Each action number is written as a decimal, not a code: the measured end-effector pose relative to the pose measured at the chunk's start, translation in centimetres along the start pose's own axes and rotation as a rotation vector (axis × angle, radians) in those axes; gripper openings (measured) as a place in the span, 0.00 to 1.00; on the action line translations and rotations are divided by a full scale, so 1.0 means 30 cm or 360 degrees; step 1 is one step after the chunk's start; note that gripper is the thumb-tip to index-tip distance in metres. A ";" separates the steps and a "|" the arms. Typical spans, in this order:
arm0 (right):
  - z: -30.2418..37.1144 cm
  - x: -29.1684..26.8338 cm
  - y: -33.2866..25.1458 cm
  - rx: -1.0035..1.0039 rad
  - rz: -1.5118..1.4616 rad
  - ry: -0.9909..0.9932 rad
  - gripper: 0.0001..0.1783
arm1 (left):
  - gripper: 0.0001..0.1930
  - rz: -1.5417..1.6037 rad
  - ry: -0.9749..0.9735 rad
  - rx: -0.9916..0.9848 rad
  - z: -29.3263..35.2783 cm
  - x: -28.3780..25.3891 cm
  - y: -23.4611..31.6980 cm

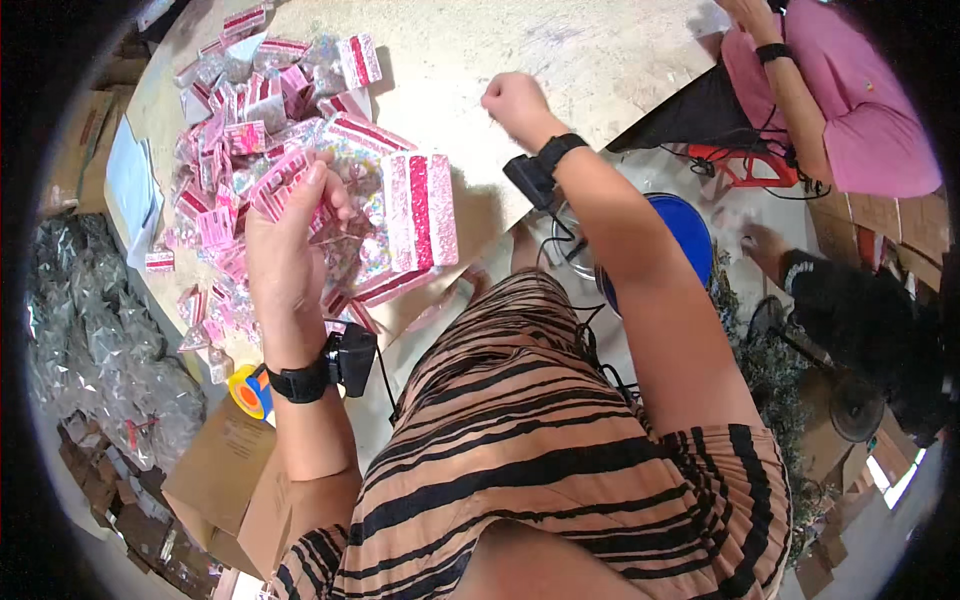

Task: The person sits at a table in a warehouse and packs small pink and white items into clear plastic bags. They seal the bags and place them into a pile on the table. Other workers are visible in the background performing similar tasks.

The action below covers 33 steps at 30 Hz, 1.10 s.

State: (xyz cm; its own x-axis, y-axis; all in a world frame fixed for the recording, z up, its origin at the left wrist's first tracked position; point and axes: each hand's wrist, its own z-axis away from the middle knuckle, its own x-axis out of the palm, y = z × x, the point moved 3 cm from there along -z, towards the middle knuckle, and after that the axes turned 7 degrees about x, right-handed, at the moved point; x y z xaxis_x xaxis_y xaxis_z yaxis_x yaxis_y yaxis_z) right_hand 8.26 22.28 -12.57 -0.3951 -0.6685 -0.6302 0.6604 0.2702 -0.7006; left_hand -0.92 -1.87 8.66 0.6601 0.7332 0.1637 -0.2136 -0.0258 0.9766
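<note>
My left hand [290, 225] is closed on the pink printed card top of a clear plastic bag [283, 180], the thumb pressed over the card. Beside that hand, at the table's near edge, is a toy cake slice [420, 212] with pale pink speckled sides and a dark pink middle stripe. Whether it sits inside the held bag, I cannot tell. My right hand [520, 108] is curled closed above the bare tabletop, away from the heap; its fingertips are turned from view, so anything in them is hidden. Behind the left hand lies a heap of similar bagged slices [265, 100].
The pale table [440, 60] bears the heap on its left side, with white papers [135, 190] at its left edge. Clear plastic bags [100, 340], an open cardboard box [225, 480] and a tape roll [250, 390] lie lower left. A blue round container [680, 240] stands right; a co-worker in pink [850, 100] is beyond.
</note>
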 end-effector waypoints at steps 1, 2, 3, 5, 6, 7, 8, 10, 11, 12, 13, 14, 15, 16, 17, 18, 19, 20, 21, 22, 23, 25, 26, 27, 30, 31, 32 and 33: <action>0.008 -0.007 0.013 0.0060 -0.0336 -0.0027 0.10 | 0.09 0.0007 -0.0020 0.0001 0.005 -0.002 -0.005; 0.014 -0.021 0.027 0.0123 -0.0675 -0.0046 0.09 | 0.09 -0.0009 -0.0024 -0.0017 0.009 -0.004 -0.013; 0.032 -0.054 0.008 0.0183 -0.0817 -0.0093 0.06 | 0.09 -0.0024 -0.0021 -0.0029 0.014 -0.010 -0.020; 0.054 -0.102 0.002 0.0205 -0.1071 -0.0095 0.04 | 0.09 -0.0058 -0.0047 -0.0018 0.019 -0.024 -0.030; 0.053 -0.121 0.014 0.0165 -0.1183 -0.0049 0.04 | 0.09 -0.0037 -0.0057 -0.0052 0.023 -0.031 -0.037; 0.056 -0.141 0.025 0.0122 -0.1295 -0.0003 0.04 | 0.09 -0.0016 -0.0068 -0.0085 0.030 -0.040 -0.045; 0.078 -0.170 -0.002 0.0136 -0.1357 -0.0050 0.04 | 0.09 0.0010 -0.0060 -0.0106 0.039 -0.054 -0.047; 0.121 -0.216 -0.040 0.0066 -0.1432 0.0014 0.06 | 0.08 -0.0035 -0.0124 -0.0099 0.040 -0.083 -0.068; 0.138 -0.245 -0.061 0.0079 -0.1367 0.0035 0.07 | 0.08 0.0077 -0.0099 -0.0217 0.047 -0.074 -0.064; 0.149 -0.273 -0.079 0.0088 -0.1305 0.0057 0.08 | 0.08 0.0185 -0.0080 -0.0332 0.052 -0.056 -0.056; 0.153 -0.294 -0.082 0.0032 -0.1306 0.0023 0.09 | 0.09 0.0154 -0.0088 -0.0303 0.043 -0.053 -0.062; 0.159 -0.311 -0.074 -0.0002 -0.1307 -0.0013 0.09 | 0.09 0.0120 -0.0096 -0.0295 0.032 -0.046 -0.063; 0.166 -0.320 -0.073 -0.0013 -0.1316 -0.0016 0.09 | 0.10 0.0104 -0.0094 -0.0318 0.035 -0.034 -0.049; 0.165 -0.336 -0.077 -0.0024 -0.1324 -0.0021 0.09 | 0.10 0.0174 -0.0118 -0.0284 0.026 -0.027 -0.038; 0.175 -0.348 -0.092 -0.0030 -0.1322 -0.0053 0.10 | 0.10 0.0183 -0.0104 -0.0272 0.025 -0.030 -0.049; 0.175 -0.358 -0.104 -0.0005 -0.1278 -0.0055 0.09 | 0.10 0.0193 -0.0088 -0.0260 0.022 -0.032 -0.053; 0.169 -0.366 -0.112 0.0020 -0.1233 -0.0057 0.09 | 0.10 0.0206 -0.0098 -0.0261 0.020 -0.026 -0.044; 0.167 -0.363 -0.113 0.0052 -0.1191 -0.0068 0.08 | 0.10 0.0216 -0.0100 -0.0270 0.025 -0.022 -0.039; 0.174 -0.346 -0.113 0.0022 -0.1135 -0.0068 0.06 | 0.10 0.0218 -0.0107 -0.0289 0.026 -0.019 -0.039; 0.166 -0.324 -0.100 -0.0057 -0.0834 0.0013 0.05 | 0.10 0.0215 -0.0128 -0.0279 0.022 -0.015 -0.041; 0.165 -0.282 -0.091 -0.0158 -0.0486 0.0078 0.06 | 0.10 0.0203 -0.0134 -0.0279 0.026 -0.019 -0.048; 0.158 -0.206 -0.035 -0.0302 0.0068 0.0192 0.06 | 0.09 0.0197 -0.0141 -0.0309 0.028 -0.016 -0.058; 0.141 -0.161 -0.002 -0.0362 0.0270 0.0221 0.06 | 0.09 0.0224 -0.0118 -0.0340 0.031 -0.014 -0.057; 0.134 -0.132 0.008 -0.0421 0.0472 0.0252 0.06 | 0.09 0.0252 -0.0096 -0.0370 0.036 -0.013 -0.056; 0.121 -0.109 0.027 -0.0471 0.0469 0.0350 0.05 | 0.07 0.0292 -0.0033 -0.0451 0.041 -0.012 -0.058; 0.116 -0.098 0.032 -0.0415 0.0494 0.0315 0.04 | 0.07 0.0244 -0.0023 -0.0459 0.043 -0.016 -0.064; 0.107 -0.097 0.039 -0.0398 0.0520 0.0294 0.04 | 0.07 0.0206 -0.0024 -0.0460 0.040 -0.012 -0.069; 0.093 -0.090 0.051 -0.0380 0.0546 0.0272 0.04 | 0.06 0.0216 -0.0034 -0.0458 0.040 -0.004 -0.070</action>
State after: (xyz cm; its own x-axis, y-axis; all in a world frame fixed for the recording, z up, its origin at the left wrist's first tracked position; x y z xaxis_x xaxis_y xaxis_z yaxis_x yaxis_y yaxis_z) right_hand 12.12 22.56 -11.00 -0.2924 -0.3935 -0.8716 0.6134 0.6220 -0.4866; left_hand 0.31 -2.72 6.77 0.6258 0.7217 0.2959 -0.4939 0.0730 0.8665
